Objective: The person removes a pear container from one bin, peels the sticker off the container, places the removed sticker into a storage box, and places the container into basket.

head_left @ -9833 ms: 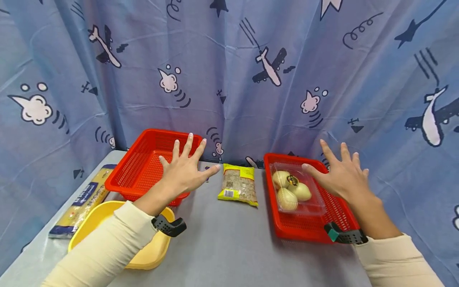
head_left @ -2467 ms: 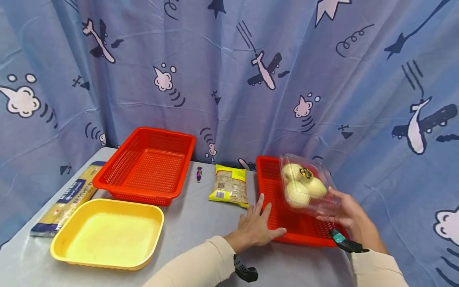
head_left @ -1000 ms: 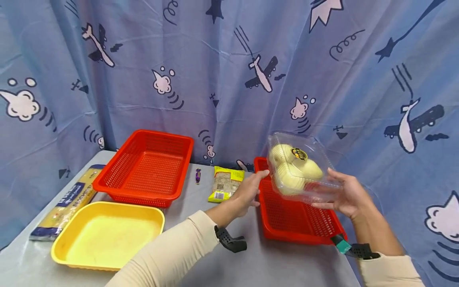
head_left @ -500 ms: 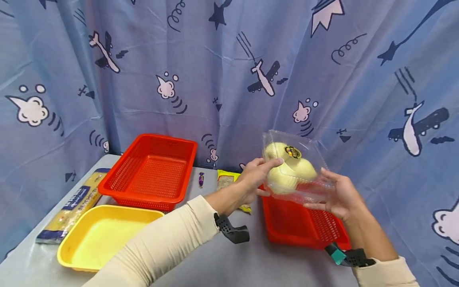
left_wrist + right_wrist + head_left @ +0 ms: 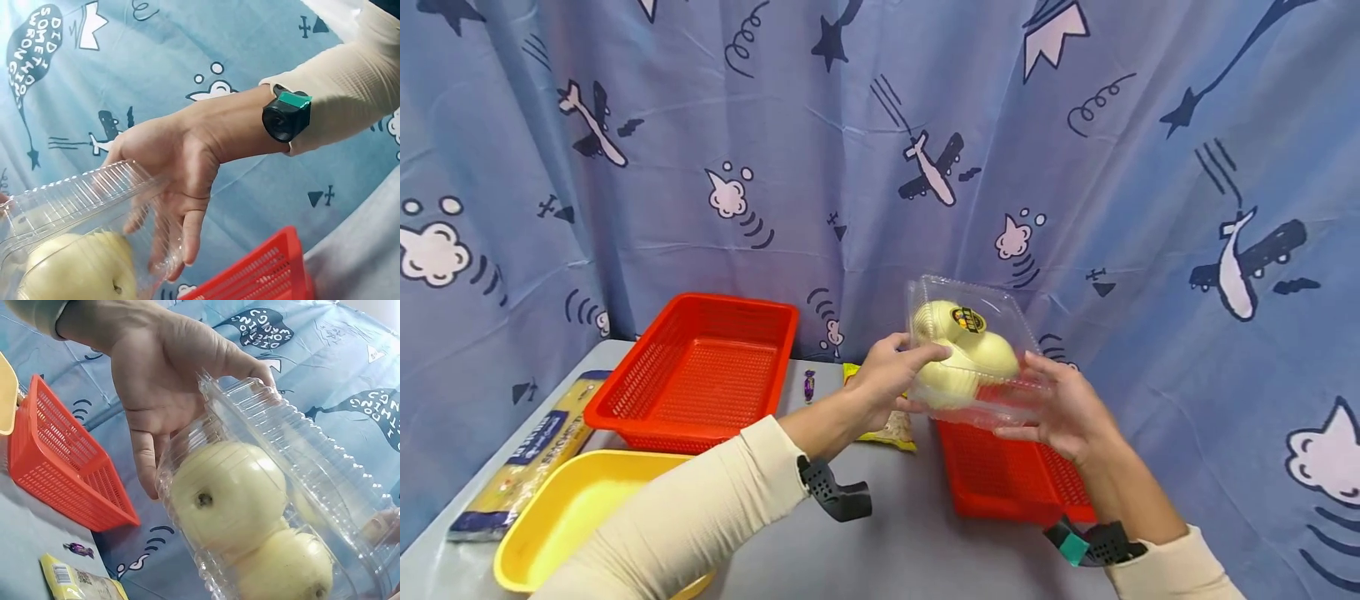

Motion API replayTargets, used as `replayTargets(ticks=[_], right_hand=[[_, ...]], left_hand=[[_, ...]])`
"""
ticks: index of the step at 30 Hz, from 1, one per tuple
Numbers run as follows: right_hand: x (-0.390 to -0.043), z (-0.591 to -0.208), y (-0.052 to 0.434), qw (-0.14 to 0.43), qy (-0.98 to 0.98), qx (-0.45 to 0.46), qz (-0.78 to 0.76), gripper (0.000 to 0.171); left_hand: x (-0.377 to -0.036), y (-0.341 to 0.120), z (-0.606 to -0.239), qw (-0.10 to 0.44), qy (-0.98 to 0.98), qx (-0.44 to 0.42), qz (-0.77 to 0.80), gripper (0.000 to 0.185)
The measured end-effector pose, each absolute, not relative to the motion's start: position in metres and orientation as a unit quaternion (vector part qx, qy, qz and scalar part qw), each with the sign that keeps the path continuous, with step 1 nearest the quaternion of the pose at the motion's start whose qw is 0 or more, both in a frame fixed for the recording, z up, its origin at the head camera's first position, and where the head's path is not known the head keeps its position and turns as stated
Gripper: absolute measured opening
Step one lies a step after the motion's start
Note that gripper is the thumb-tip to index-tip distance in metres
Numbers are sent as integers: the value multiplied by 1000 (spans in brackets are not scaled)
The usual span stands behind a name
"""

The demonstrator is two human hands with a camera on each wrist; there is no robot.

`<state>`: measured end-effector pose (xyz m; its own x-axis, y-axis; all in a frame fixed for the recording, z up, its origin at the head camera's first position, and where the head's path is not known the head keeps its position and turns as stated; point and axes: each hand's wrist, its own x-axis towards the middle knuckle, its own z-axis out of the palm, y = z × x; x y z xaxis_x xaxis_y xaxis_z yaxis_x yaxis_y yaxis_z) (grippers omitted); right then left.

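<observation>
A clear plastic clamshell box with several pale yellow, pear-like fruits and a dark round sticker hangs tilted in the air. My left hand grips its left end, thumb on top and fingers below. At the opposite end my right hand pinches the edge. Beneath it stands the right red basket, partly hidden by the box and right hand. In the left wrist view the right hand shows beside the box; in the right wrist view, the left hand does.
The left red basket stands at the back, with a yellow tray in front, partly behind my sleeve. A long pasta-like packet lies far left. A purple wrapped candy and a yellow bag lie between the baskets. A curtain hangs behind.
The box has been lifted out of the right red basket and carried leftward. My left hand, earlier beside the basket, has taken hold of the box's left end. The right hand still holds it.
</observation>
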<state>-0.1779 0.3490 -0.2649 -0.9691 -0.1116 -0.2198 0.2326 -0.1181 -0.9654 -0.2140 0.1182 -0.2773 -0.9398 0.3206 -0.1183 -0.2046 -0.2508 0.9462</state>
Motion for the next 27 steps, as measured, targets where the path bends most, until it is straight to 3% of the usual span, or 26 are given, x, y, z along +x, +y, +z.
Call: replayTargets(ticks=[4, 13, 20, 27], right_hand=[[-178, -264, 342, 116, 649, 34, -751, 32], [-175, -259, 323, 110, 665, 14, -739, 33], [-174, -255, 301, 114, 667, 14, -737, 35], [-173, -259, 288, 110, 658, 4, -745, 26]], left_hand=[[-214, 109, -272, 158, 604, 53, 779, 73], [-210, 88, -265, 155, 618, 58, 769, 60], [-207, 66, -258, 146, 627, 44, 764, 69], [-202, 52, -259, 135, 642, 37, 754, 57]])
